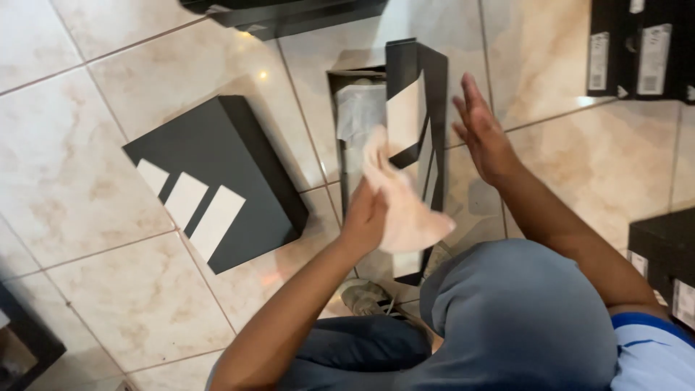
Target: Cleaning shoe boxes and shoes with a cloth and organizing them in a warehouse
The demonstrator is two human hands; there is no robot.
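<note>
Head view, looking down at a tiled floor (87, 174). Left hand (364, 217) is closed around a pale cloth (402, 206), gripping it near its lower edge; the cloth bunches upward and trails to the right of the hand. Right hand (481, 134) is flat and wide, fingers extended and together, holding nothing, and sits just right of an open black box (434, 108) at centre. The cloth lies over the near part of this box, at its upright side wall. White tissue paper (358, 108) fills the far left part of the box interior; cannot tell what lies under it. A black lid (217, 181) with three white slanted stripes lies flat on the floor to the left, apart from the box. Further black boxes: a stack with white labels (637, 47) at far right, one at the near right edge (662, 253), one across the far edge (289, 14), and a corner of another at near left (25, 347). Person's knees in blue-grey trousers (507, 318) fill the near centre; a grey shoe (365, 297) shows on the floor just under the left forearm. A light blue sleeve (651, 355) shows at near right.
</note>
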